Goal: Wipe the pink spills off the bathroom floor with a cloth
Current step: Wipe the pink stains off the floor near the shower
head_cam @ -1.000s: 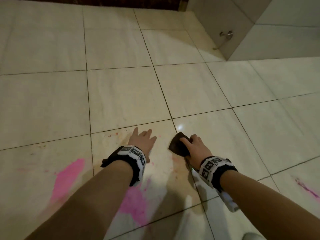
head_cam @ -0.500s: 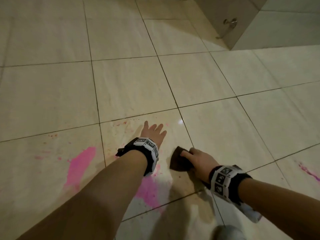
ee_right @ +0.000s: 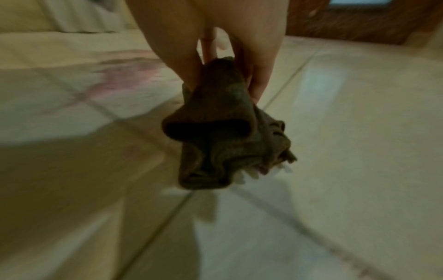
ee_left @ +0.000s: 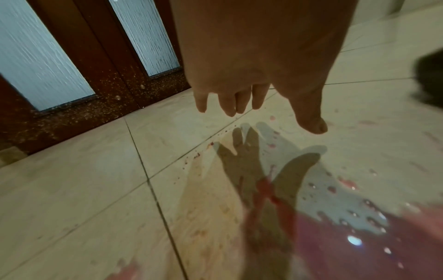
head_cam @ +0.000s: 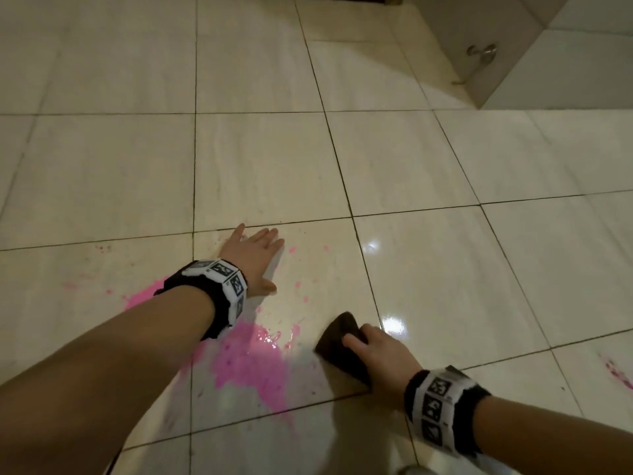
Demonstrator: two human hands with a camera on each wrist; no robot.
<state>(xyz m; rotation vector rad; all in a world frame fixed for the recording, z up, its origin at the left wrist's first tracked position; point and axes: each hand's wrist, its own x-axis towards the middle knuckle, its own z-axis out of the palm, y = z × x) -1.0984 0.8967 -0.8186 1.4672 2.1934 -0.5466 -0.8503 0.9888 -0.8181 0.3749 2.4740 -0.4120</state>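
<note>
Several pink spills (head_cam: pixel 253 368) are still lying on the floor (head_cam: pixel 428 269), so most wiping is remaining. Right hand (head_cam: pixel 380 358) is pinching the bunched dark cloth (head_cam: pixel 342 344) just beside the largest patch, probably touching tile. Left hand (head_cam: pixel 255 257) is hovering spread, holding nothing.

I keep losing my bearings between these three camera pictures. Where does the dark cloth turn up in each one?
Head view: the dark cloth lies lower right of centre, gripped by the right hand, just right of the big pink spill.
Left wrist view: a dark blur at the right edge is probably the cloth.
Right wrist view: the cloth fills the centre, bunched in the fingers.
Shared landmark: the pink spill on the tiles, seen in all three.
</note>
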